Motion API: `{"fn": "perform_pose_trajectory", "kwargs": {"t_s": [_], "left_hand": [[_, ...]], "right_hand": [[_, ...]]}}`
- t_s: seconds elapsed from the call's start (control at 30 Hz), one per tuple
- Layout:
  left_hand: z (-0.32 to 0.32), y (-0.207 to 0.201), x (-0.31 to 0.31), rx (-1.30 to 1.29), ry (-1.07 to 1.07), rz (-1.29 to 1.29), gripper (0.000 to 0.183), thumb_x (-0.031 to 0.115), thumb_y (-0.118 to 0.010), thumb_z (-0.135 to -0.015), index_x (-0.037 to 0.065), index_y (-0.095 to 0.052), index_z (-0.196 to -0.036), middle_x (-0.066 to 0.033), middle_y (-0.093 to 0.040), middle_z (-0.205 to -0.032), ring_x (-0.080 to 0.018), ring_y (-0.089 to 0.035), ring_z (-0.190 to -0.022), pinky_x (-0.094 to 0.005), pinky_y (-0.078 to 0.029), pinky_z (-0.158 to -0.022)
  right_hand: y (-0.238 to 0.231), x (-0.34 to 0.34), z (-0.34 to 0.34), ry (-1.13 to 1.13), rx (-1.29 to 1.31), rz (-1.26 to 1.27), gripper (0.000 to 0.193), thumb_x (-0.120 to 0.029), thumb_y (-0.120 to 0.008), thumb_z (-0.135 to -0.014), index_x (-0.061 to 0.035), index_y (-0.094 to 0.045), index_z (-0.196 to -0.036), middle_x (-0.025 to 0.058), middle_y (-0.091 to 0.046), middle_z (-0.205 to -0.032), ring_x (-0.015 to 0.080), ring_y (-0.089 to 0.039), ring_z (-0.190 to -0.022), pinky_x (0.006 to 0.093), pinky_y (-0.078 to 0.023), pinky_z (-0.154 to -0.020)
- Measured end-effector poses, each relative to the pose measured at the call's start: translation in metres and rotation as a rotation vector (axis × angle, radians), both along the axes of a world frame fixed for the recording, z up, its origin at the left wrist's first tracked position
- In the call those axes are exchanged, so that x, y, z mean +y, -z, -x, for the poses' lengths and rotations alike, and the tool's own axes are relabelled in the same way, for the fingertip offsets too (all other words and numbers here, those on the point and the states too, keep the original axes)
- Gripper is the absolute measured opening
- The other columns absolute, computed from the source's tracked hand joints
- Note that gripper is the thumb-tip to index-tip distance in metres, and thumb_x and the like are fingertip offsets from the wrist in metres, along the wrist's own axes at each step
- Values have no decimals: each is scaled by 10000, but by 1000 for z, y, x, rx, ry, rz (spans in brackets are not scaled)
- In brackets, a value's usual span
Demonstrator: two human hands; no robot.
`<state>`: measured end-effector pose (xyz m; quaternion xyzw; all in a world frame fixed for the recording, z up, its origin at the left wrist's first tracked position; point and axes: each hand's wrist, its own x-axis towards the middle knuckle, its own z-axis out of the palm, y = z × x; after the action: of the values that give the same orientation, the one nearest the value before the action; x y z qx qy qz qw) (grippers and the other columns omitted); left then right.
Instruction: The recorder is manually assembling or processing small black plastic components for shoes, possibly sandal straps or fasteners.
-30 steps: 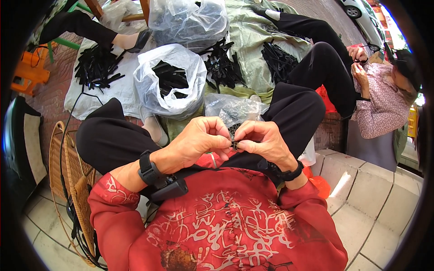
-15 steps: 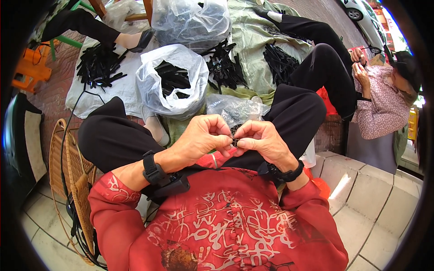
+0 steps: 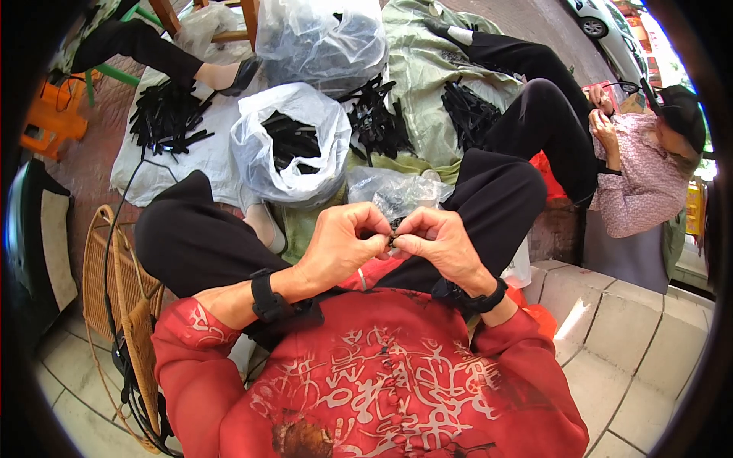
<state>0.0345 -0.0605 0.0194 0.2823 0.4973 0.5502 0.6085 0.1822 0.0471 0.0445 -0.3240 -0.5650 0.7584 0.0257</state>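
Observation:
My left hand [image 3: 343,244] and my right hand [image 3: 435,240] meet over my lap, fingertips pinched together on a small black part [image 3: 392,238] held between them. Most of that part is hidden by my fingers. Each wrist wears a black band. Just beyond my hands a small clear plastic bag [image 3: 393,191] lies between my knees. A white plastic bag [image 3: 294,145] holding black strips stands ahead to the left.
Piles of black strips [image 3: 164,114] lie on white sheeting and on a green sack [image 3: 427,69]. A large clear bag [image 3: 321,34] stands further off. Another person [image 3: 641,168] sits at the right, working with both hands. A wicker chair [image 3: 114,282] is at my left.
My hands stay pinched together on the small black part, with only slight finger shifts. Nothing else has visibly moved.

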Motion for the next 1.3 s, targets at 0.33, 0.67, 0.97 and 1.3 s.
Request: {"fn": "perform_pose_trajectory", "kwargs": {"t_s": [0.33,0.67,0.97,1.3], "left_hand": [[12,-6,1,-218,68,55,94,-27,-579,-740,-16,-508,-801,-82,-572,-736,-149,-594,-615,-248,-501,-576],[19,-11,3,-482,175,48,111,-40,-588,-725,0,-491,-760,-87,-570,-738,-162,-592,-622,-276,-516,-577],[20,-12,3,-383,174,84,124,-58,-585,-714,-1,-478,-733,-104,-574,-694,-170,-599,-598,-268,-518,-532],[11,-4,1,-267,68,-36,74,-59,-535,-753,-12,-478,-761,-101,-577,-732,-170,-605,-637,-274,-525,-578]], "right_hand": [[1,-2,-1,15,73,140,133,-27,-595,-766,22,-554,-881,50,-584,-779,92,-570,-676,203,-479,-619],[1,1,0,-1,183,371,130,-28,-615,-740,17,-546,-840,81,-588,-741,129,-572,-610,243,-488,-579],[5,-2,0,-10,169,335,129,-43,-624,-741,20,-552,-827,81,-589,-736,124,-571,-613,232,-484,-583],[4,-5,3,34,150,79,122,-59,-620,-755,13,-558,-832,48,-585,-741,78,-552,-648,198,-458,-589]]}}
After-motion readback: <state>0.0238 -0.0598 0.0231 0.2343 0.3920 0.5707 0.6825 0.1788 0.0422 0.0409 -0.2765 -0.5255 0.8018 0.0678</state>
